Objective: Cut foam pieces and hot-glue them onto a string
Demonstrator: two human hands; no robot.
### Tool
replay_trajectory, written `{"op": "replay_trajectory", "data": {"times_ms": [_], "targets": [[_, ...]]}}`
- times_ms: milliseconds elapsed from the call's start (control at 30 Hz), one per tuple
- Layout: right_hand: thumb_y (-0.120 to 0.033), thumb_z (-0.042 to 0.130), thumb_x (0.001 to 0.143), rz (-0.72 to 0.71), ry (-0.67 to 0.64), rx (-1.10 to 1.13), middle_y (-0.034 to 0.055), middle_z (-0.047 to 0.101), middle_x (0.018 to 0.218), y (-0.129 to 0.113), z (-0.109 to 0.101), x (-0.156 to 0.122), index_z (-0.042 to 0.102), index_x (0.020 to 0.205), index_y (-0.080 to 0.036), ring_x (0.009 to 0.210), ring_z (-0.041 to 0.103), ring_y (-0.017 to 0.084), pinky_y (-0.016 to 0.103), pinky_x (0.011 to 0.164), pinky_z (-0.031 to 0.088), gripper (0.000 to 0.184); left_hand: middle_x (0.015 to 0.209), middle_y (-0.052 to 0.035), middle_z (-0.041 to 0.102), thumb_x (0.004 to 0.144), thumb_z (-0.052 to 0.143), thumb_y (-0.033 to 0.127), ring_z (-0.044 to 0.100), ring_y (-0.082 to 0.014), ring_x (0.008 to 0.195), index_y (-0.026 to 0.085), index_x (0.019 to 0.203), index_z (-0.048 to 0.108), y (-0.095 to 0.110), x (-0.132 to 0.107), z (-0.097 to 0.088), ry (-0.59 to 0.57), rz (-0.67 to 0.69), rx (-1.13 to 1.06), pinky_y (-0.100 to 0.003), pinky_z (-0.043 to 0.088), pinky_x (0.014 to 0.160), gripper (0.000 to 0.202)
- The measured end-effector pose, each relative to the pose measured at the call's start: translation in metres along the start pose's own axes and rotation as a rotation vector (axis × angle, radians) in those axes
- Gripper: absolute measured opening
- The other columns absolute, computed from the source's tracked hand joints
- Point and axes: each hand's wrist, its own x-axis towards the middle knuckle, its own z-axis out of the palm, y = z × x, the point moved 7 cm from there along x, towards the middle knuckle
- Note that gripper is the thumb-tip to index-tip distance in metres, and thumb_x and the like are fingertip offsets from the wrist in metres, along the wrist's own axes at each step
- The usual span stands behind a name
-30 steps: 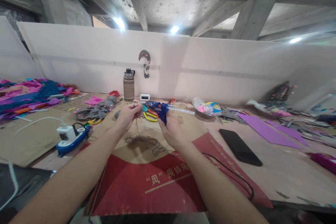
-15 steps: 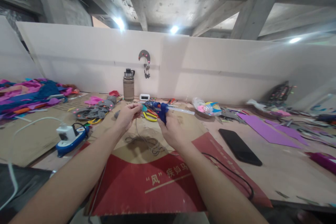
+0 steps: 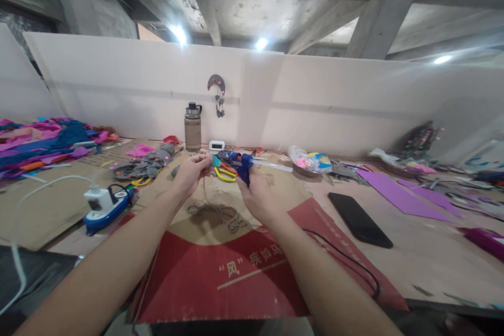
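The grip of the right hand [image 3: 258, 194] is closed round the handle of a blue glue gun [image 3: 241, 161]. Its nozzle is pointed toward the left hand [image 3: 191, 172], and a clear glue stick [image 3: 275, 166] projects from its back. The grip of the left hand is pressed together, with the upper end of a grey cord [image 3: 220, 214] pinched at the fingertips just beside the nozzle. Whether the small teal piece there is also held cannot be told. From the pinch the cord is let down to a loose tangle lying on the red and brown cardboard [image 3: 220, 278] between the forearms.

Against the pictures from the second before, almost nothing is found changed. Both hands are kept where they were, and gun and cord are held at the same spot. The work at the nozzle is therefore judged to be held steady rather than carried further.

Yellow scissors [image 3: 225, 174] lie just behind the hands. A black cable [image 3: 354, 262] is trailed along the right forearm. Farther out on the tabletop [image 3: 413, 257], a power strip [image 3: 106, 205] is seen to the left, a black phone [image 3: 360, 212] to the right, and a bottle [image 3: 193, 127] stood against the white wall.
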Motion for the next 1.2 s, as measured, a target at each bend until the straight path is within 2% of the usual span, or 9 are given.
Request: {"op": "replay_trajectory", "data": {"times_ms": [1200], "targets": [[-0.023,0.043,0.085,0.023,-0.011,-0.001,0.0137,0.062,0.101,-0.0020,-0.0006,-0.0006,0.047,0.116,-0.015,0.092,0.059,0.024,0.036,0.080,0.046,0.032,0.059,0.0009,0.056,0.055,0.076,0.034,0.047,-0.0070,0.051,0.013,0.066,0.062,-0.0018,0.0010,-0.0004,0.008,-0.010,-0.014,-0.020,0.033,0.047,0.028]]}}
